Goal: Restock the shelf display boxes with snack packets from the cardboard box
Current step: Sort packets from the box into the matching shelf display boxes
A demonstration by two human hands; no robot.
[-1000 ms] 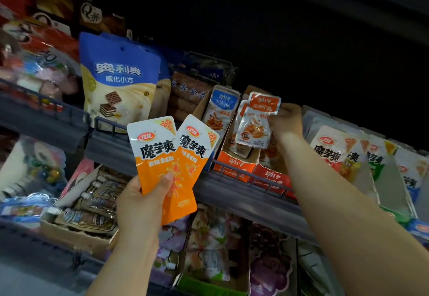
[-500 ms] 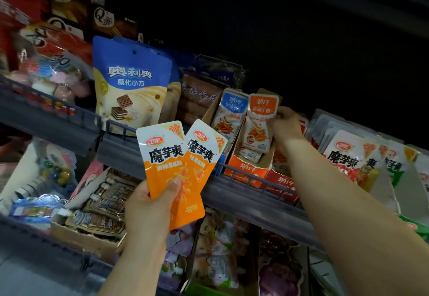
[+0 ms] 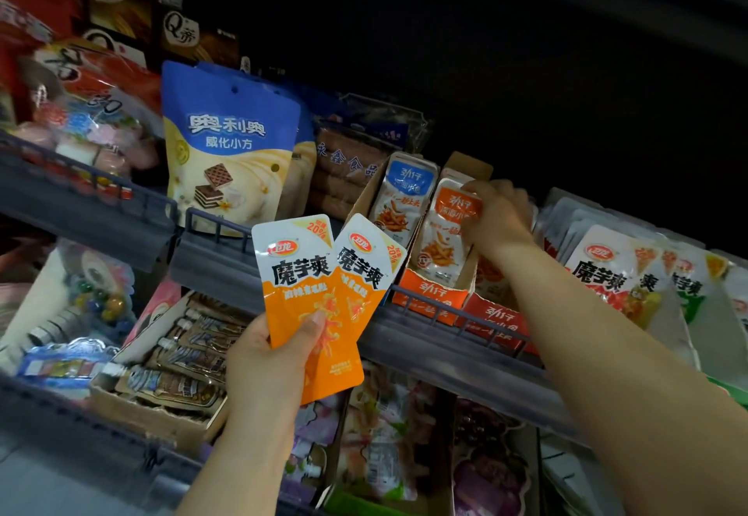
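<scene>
**Two packets held low, one being seated in the orange box**

Nearest to me, in the lower middle of the frame, my left hand (image 3: 271,357) grips two orange-and-white packets (image 3: 299,280) fanned apart. The thumb is pressed across their orange fronts and the fingers are wrapped behind. The pair is upright, and the right-hand packet sits partly behind the left one.

Below and to the left of that hand, on the lower shelf, an open cardboard tray (image 3: 121,398) holds brown spouted sachets lying flat.

Past the packets, the grey shelf rail (image 3: 425,337) runs across the middle of the frame. My right arm reaches up from the lower right corner over this rail. The right hand (image 3: 500,216) has its fingers curled on the upper right edge of an orange-topped packet (image 3: 443,232). That packet stands upright inside the orange display box (image 3: 435,293), just right of centre.

Just left of it, a blue-topped packet (image 3: 404,199) stands in the neighbouring box. A red display box (image 3: 498,321) sits just right of the orange one, behind the rail and under my forearm. Further right, a row of white packets (image 3: 607,272) leans in a stack.

At the back, upper left of centre, a large blue wafer bag (image 3: 226,151) stands on the same shelf.
</scene>
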